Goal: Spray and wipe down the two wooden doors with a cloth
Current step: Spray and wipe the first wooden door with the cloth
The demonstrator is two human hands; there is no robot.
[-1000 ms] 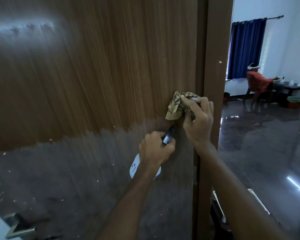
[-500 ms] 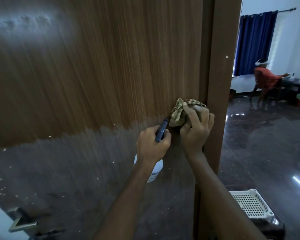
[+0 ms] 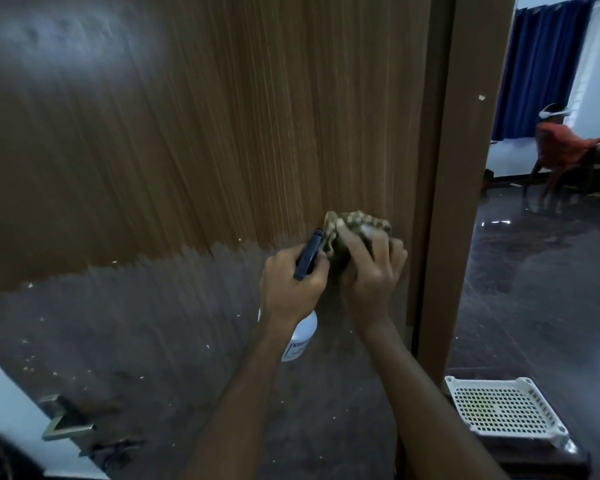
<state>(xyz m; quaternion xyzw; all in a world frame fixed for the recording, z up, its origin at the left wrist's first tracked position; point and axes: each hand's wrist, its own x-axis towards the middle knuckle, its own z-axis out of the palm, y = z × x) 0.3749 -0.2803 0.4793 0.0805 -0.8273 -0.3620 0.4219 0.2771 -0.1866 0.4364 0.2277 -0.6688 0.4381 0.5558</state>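
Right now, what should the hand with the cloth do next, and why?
Probably sweep the checked cloth leftward: the right hand presses it against the wooden door near the frame-side edge, while the left hand grips the spray bottle, and broad door surface lies left.

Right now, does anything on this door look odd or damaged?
Yes. The wooden door has pale flecks scattered over its darker lower half, like chips or dried spatter. The right hand presses the cloth near the door's edge; the left hand holds the spray bottle.

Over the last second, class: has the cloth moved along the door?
Yes. The cloth has slid down the door, reaching the edge of its darker lower band.
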